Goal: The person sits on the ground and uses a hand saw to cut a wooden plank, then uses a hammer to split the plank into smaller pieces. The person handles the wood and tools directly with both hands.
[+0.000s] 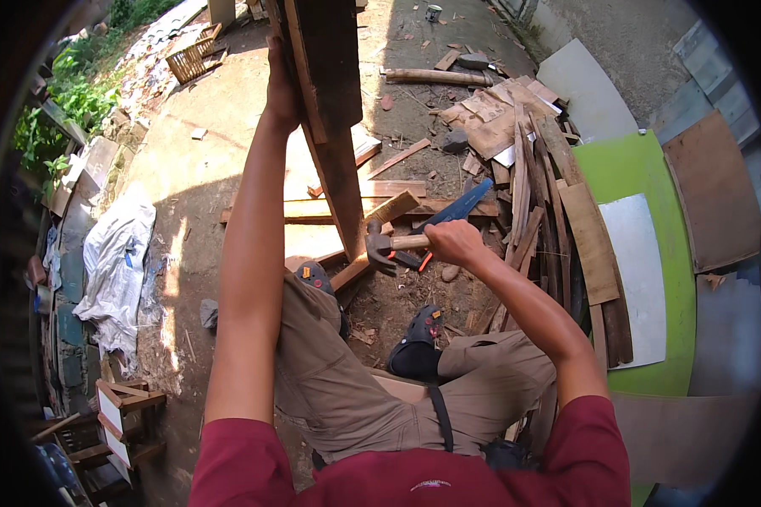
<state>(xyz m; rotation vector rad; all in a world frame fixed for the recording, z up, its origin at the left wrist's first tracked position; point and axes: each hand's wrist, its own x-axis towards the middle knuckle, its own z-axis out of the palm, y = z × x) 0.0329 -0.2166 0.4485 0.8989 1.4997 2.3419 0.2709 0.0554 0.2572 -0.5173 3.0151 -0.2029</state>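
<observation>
My left hand [281, 93] grips the left side of a dark wooden plank [336, 160] that stands up in front of me; some of its fingers are hidden behind the wood. My right hand [454, 242] is closed around the handle of a claw hammer [380, 246]. The hammer's metal head is beside the plank's lower end. Under the plank's foot, a length of lumber [351, 272] lies slanted on the ground between my feet. Just beyond my right hand lies a hand saw [463, 204] with a blue blade and an orange and black handle.
Loose boards [313, 211] lie on the ground ahead. At the right is a pile of scrap wood [558, 220] beside a green panel [626, 169]. A white sack [123, 266] and a small wooden frame [127, 406] are on the left. Stones lie about.
</observation>
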